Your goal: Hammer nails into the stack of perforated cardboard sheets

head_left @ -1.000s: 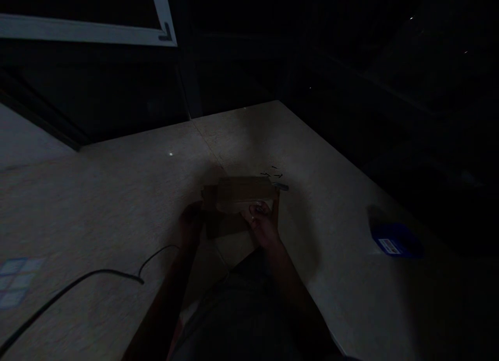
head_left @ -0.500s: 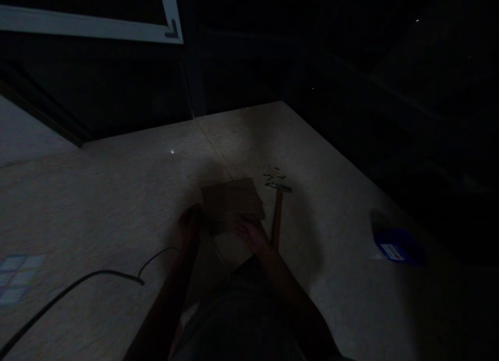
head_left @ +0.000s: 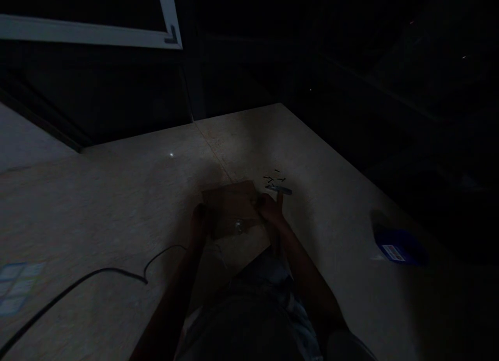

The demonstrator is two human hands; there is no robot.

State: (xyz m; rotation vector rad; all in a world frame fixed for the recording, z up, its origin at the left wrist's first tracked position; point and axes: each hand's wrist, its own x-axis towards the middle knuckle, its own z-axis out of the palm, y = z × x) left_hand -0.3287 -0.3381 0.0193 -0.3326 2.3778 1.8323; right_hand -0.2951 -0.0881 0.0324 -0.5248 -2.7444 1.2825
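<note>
The scene is very dark. A flat brown wooden board (head_left: 230, 208) lies on the pale table (head_left: 117, 195) in front of me. My left hand (head_left: 200, 221) grips the board's left edge with curled fingers. My right hand (head_left: 268, 208) rests at the board's right edge, fingers curled against it. A small shiny metal piece (head_left: 238, 226) sits on the board near its front edge. A hammer (head_left: 279, 190) lies just right of the board, its metal head away from me, partly hidden by my right hand. Several small dark nails (head_left: 273, 177) are scattered beyond the hammer head.
A black cable (head_left: 97, 275) runs across the table at the left. A blue box with a white label (head_left: 397, 246) lies at the right near the table edge. A white window frame (head_left: 117, 34) is at the top left. Beyond the table everything is dark.
The board was tilted up, then laid flat. My right hand has moved from the board's front edge to its right edge, over the hammer handle. A shiny metal piece now shows on the board.
</note>
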